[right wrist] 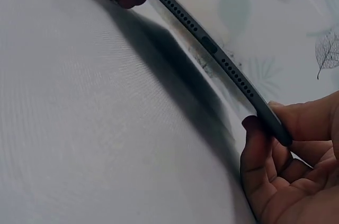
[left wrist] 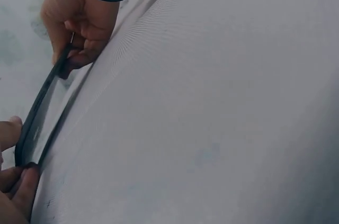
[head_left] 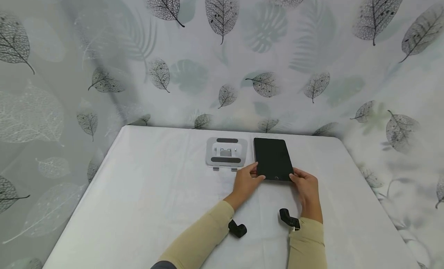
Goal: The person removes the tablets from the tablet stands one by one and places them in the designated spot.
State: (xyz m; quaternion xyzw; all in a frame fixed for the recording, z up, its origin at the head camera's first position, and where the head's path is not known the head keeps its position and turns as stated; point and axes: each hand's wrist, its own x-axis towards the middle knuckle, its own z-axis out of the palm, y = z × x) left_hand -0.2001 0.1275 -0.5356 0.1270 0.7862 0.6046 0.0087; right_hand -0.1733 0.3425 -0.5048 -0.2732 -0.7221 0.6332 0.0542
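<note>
A black tablet point(head_left: 273, 158) with a round home button is held between both hands, its dark screen facing up. The left hand point(head_left: 247, 182) pinches its near left corner, thumb on top and fingers beneath. At the near right corner the right hand point(head_left: 306, 185) pinches it the same way. In the right wrist view the tablet's edge point(right wrist: 209, 45) shows a charging port between two rows of speaker holes. That near edge is raised off the white cloth, with a shadow below it. Left of the tablet lies a grey folding stand point(head_left: 226, 152) with dark pads.
A white cloth covers the table point(head_left: 156, 199). Leaf-patterned curtains point(head_left: 194, 68) hang behind it and along both sides. Black wrist camera mounts point(head_left: 289, 218) stick out from both sleeves. The stand lies just beside the tablet's left edge.
</note>
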